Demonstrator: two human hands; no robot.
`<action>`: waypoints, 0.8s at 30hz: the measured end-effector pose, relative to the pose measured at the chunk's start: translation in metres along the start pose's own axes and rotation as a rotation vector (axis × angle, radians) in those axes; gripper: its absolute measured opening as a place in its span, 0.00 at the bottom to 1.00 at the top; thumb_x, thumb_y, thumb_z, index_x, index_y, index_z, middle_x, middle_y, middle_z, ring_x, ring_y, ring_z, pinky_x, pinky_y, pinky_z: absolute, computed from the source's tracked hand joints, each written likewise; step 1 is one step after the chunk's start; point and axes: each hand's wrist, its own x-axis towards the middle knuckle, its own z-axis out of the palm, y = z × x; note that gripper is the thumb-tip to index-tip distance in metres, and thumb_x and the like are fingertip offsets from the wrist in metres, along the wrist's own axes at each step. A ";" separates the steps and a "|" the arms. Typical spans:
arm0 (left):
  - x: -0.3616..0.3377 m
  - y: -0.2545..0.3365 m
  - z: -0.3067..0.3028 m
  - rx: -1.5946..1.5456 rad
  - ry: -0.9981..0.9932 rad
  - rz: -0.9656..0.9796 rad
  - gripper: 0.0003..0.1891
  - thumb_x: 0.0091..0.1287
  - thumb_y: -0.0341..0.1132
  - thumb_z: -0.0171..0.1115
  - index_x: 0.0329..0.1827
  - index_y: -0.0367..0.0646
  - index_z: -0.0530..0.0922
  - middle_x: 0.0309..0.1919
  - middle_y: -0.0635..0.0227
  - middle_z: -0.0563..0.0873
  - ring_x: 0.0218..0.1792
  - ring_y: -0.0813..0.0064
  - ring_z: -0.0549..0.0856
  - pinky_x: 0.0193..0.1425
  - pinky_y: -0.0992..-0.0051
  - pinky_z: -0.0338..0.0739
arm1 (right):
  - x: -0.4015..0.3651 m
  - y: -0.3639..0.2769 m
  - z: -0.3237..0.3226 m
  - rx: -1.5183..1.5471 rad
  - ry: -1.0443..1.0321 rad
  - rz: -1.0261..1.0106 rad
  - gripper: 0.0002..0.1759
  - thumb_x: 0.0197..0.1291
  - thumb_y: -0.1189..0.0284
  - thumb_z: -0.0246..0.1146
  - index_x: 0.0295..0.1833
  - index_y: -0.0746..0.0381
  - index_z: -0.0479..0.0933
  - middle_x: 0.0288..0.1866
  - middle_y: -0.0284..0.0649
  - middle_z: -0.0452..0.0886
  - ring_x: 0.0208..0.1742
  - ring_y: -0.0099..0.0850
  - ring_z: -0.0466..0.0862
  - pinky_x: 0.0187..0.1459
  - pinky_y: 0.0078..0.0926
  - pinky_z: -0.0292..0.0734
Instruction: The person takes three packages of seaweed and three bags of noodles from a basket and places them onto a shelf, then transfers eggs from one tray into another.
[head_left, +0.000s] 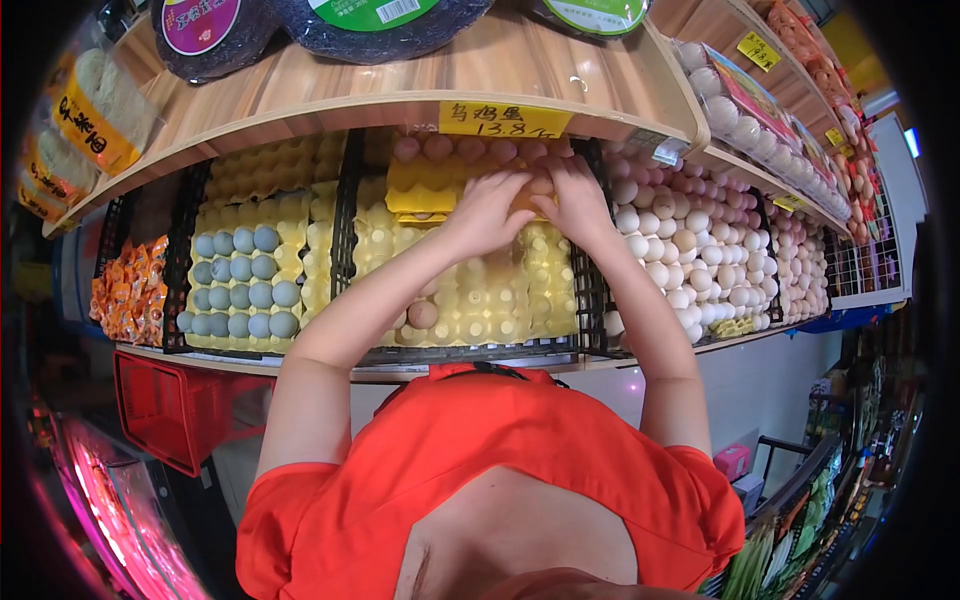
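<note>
My left hand (487,215) and my right hand (575,200) are close together over the back of the middle bin. A brownish egg (541,186) shows between them, and the fingers of both hands curl around eggs there; the fingertips are partly hidden. Beside my left hand sits a raised yellow egg tray (425,185), with a row of pinkish eggs (438,148) behind it. Below my wrists lies a pale yellow egg tray (475,290) with mostly bare cups. One brown egg (422,314) rests in it, next to my left forearm.
Bluish eggs (241,268) fill a tray on the left, beside small orange packets (130,290). Loose white and pink eggs (690,245) fill the right bin. A wooden shelf (330,85) with a yellow price sign (505,118) overhangs my hands. A red basket (165,405) stands lower left.
</note>
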 end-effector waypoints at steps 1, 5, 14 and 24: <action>0.006 -0.004 0.005 0.018 0.003 -0.009 0.28 0.59 0.36 0.61 0.63 0.39 0.66 0.57 0.52 0.73 0.58 0.52 0.72 0.62 0.61 0.65 | 0.005 0.005 0.001 -0.002 0.029 -0.009 0.25 0.40 0.75 0.69 0.49 0.61 0.73 0.45 0.45 0.77 0.48 0.46 0.74 0.50 0.38 0.72; 0.018 -0.016 0.017 0.000 -0.067 -0.071 0.27 0.56 0.35 0.63 0.59 0.39 0.67 0.52 0.51 0.76 0.55 0.51 0.74 0.59 0.60 0.68 | 0.016 0.024 0.012 0.029 -0.170 -0.026 0.23 0.45 0.71 0.66 0.49 0.63 0.71 0.43 0.49 0.76 0.49 0.48 0.74 0.48 0.40 0.72; 0.017 -0.021 0.019 0.084 -0.138 -0.115 0.28 0.56 0.36 0.64 0.59 0.39 0.68 0.52 0.50 0.76 0.55 0.49 0.74 0.59 0.59 0.67 | 0.026 0.038 0.027 0.112 -0.203 -0.046 0.20 0.35 0.78 0.68 0.38 0.64 0.70 0.37 0.45 0.77 0.46 0.48 0.74 0.46 0.39 0.69; -0.029 -0.022 -0.005 0.127 -0.040 -0.064 0.27 0.57 0.35 0.64 0.59 0.39 0.69 0.54 0.50 0.76 0.57 0.53 0.73 0.60 0.60 0.66 | 0.004 0.021 0.024 -0.159 -0.044 -0.143 0.22 0.41 0.73 0.67 0.46 0.59 0.75 0.46 0.41 0.75 0.51 0.41 0.73 0.51 0.38 0.68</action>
